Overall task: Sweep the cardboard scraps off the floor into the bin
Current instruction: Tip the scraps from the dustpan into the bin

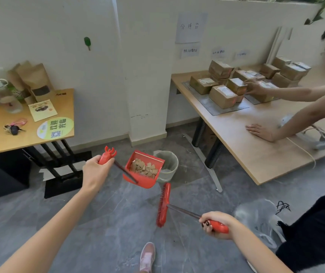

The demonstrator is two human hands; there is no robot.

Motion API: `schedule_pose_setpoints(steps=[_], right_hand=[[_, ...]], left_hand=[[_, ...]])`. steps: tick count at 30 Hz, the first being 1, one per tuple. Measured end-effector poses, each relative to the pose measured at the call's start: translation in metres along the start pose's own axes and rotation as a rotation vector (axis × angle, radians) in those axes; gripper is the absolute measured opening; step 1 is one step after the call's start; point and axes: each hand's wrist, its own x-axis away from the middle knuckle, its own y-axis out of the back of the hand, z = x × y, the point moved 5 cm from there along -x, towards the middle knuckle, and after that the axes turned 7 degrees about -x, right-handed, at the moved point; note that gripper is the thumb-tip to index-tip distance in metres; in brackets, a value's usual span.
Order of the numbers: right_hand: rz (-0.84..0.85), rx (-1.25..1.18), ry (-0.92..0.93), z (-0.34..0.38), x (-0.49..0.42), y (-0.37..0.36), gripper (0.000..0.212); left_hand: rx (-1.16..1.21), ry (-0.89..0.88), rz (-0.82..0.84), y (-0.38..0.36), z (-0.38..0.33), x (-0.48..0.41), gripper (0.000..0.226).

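Observation:
My left hand (96, 172) grips the red handle of a red dustpan (145, 183), lifted off the floor. Brown cardboard scraps (144, 168) are piled inside the pan. Just behind and to the right of the pan stands a small grey bin (170, 164) lined with a clear bag. My right hand (216, 223) holds the red handle of a red broom; its brush head (163, 205) hangs upright in front of the bin, below the dustpan.
A wooden table (256, 146) at right carries several cardboard boxes (222, 95); another person (305, 95) leans over it. A smaller table (29, 134) with bags and bottles stands at left. A clear plastic bag (256, 215) lies on the grey floor. My pink shoe (148, 257) shows below.

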Motion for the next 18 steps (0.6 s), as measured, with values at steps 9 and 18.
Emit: schedule_pose_setpoints(steps=[9, 18], right_hand=[[-0.002, -0.205, 0.008, 0.049, 0.0, -0.002, 0.02], [-0.129, -0.164, 0.146, 0.106, -0.015, -0.021, 0.022]], left_hand=[[-0.156, -0.154, 0.094, -0.036, -0.027, -0.085, 0.033], [-0.381, -0.267, 0.201, -0.072, -0.053, -0.132, 0.033]])
